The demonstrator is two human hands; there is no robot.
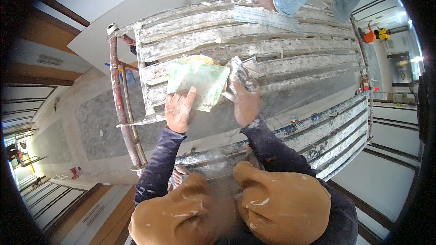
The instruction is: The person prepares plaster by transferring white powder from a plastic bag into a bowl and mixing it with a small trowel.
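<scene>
My left hand [180, 110] holds the near edge of a pale green, roughly square flat plate [199, 83], its index finger lying on the upper face. The plate is smeared with white plaster. Behind its far edge shows part of a rounded orange-tan thing [201, 59], mostly hidden. My right hand [246, 100] is beside the plate's right edge, its fingers around a dusty grey-white object [240, 69] whose exact kind is unclear. A small pale piece with a bluish face [252, 66] lies just beyond those fingers. Both hands are dusted white, above the near edge of a plaster-caked scaffold platform [211, 34].
A strip of sandpaper [264, 18], printed side up, lies across the far slats by another person's bare foot [264, 0] and jeans. A red-brown scaffold post [119, 98] rises at left. A second slatted platform [327, 129] is nearer me; the floor [102, 126] lies well below.
</scene>
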